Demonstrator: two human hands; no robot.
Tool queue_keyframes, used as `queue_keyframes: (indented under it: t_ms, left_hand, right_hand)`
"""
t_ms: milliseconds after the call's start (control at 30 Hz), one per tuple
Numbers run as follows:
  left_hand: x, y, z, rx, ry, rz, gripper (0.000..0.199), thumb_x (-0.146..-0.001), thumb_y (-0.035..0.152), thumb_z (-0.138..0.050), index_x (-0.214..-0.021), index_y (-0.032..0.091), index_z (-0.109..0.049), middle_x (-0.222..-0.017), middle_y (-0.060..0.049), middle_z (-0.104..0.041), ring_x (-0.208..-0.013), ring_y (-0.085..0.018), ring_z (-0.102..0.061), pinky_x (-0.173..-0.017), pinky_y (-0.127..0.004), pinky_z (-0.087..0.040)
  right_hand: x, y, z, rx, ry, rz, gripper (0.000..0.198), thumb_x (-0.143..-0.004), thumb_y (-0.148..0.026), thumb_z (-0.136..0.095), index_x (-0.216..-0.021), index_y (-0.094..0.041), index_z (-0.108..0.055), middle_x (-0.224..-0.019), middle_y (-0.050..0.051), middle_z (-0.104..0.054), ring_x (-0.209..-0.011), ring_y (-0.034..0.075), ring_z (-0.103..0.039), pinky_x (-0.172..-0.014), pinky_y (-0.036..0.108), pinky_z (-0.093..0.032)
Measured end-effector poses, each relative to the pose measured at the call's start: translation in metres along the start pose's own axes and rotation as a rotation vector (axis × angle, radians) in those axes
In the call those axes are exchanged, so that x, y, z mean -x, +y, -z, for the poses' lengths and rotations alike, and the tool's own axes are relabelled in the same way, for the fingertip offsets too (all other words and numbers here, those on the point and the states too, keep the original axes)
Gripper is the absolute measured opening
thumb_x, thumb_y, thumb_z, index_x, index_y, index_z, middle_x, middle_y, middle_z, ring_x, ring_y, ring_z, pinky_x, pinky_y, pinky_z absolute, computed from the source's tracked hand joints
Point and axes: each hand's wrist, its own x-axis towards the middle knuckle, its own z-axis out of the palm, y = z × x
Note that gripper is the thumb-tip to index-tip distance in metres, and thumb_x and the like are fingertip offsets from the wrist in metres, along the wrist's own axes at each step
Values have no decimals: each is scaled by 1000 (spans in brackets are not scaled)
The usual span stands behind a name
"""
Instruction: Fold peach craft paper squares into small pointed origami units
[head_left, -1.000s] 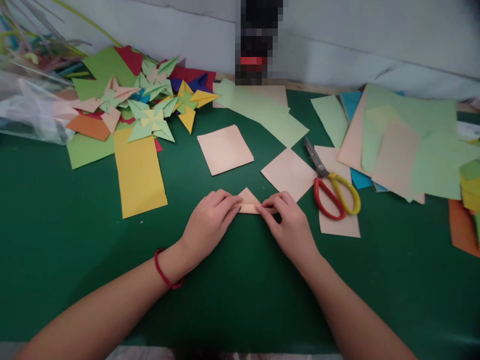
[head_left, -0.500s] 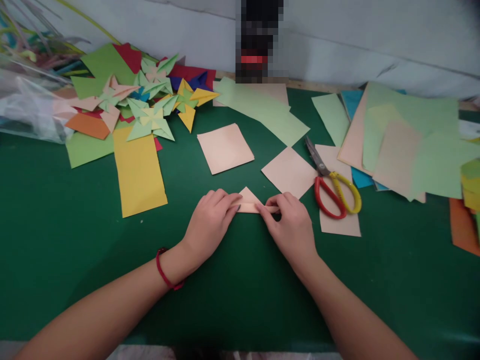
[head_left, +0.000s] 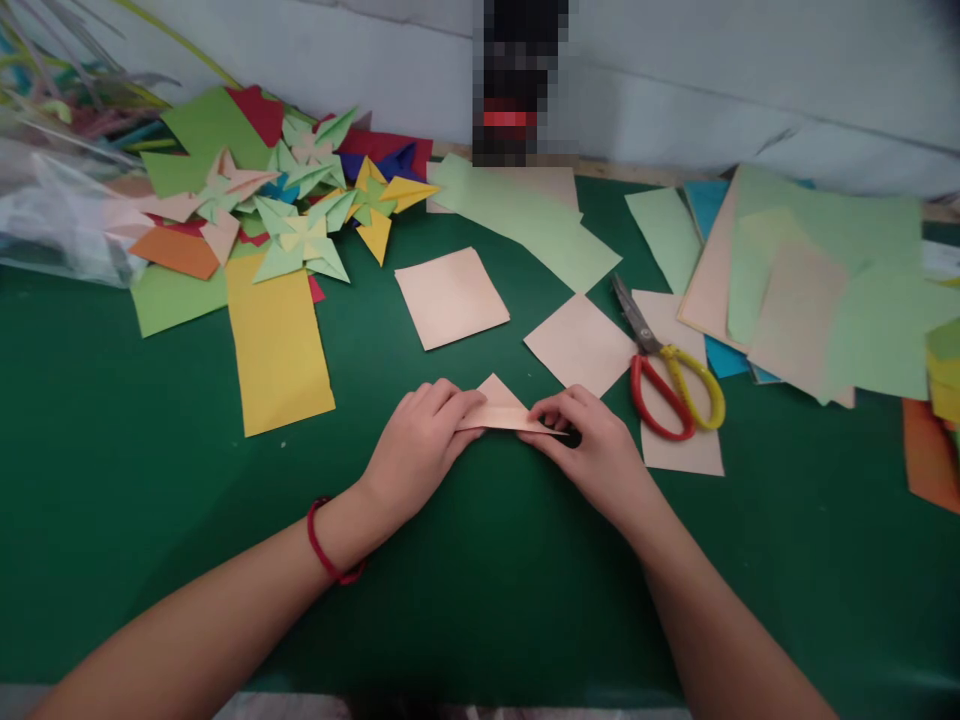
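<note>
A small pale pink sheet of folded paper (head_left: 496, 410) lies between my hands, its peak pointing away from me and a narrow folded strip along the near side. My left hand (head_left: 427, 430) pinches its left end, fingers on top and thumb at the near edge. At the right end, my right hand (head_left: 581, 430) grips the strip with thumb below and curled fingers above; a thin paper tip pokes out there. Just beyond are a stack of pink paper squares (head_left: 452, 298) and a single pink square (head_left: 579, 343).
Scissors (head_left: 660, 360) with red and yellow handles rest on a pink paper piece at right. Green and pink sheets (head_left: 825, 290) pile behind them. Folded paper stars (head_left: 304, 238), a yellow sheet (head_left: 281, 350) and a clear plastic bag (head_left: 67, 220) occupy the left of the green table (head_left: 480, 600).
The paper's near edge has lifted and tilted slightly. My right thumb has slid from on top of the strip to beneath it, and the right tip now shows.
</note>
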Motion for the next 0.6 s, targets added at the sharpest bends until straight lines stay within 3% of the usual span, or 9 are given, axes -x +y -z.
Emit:
queue_keyframes:
  t_ms: [133,333,600]
  left_hand:
    - [0,-1,2,22,-8,-17,17,-89,25,-47,-101,18,-58,-90,-6,-54,-82,-19,-48,-70,-33,-43]
    - [-1,-1,1,68,-10,13,11,-88,24,-51,-88,15,-58,-91,-5,-54,-82,-17,-49,-71,-31,-43]
    - [-1,-1,2,26,1,-2,16,-90,25,-46,-84,15,-55,-89,-5,-55,-80,-17,-48,-71,-31,-43]
  right_hand:
    - [0,1,2,-23,-18,1,15,-82,-28,-59,-95,-25,-64,-83,2,-51,-76,15,-54,-70,31,-44]
    - [0,0,1,-74,-2,-18,5,-80,-26,-61,-82,-22,-65,-82,1,-53,-75,14,-54,-69,29,-45]
    - [2,1,-4,-60,89,-57,18,-80,-36,-60,-77,-19,-62,-79,2,-53,-72,14,-55,-67,29,-45]
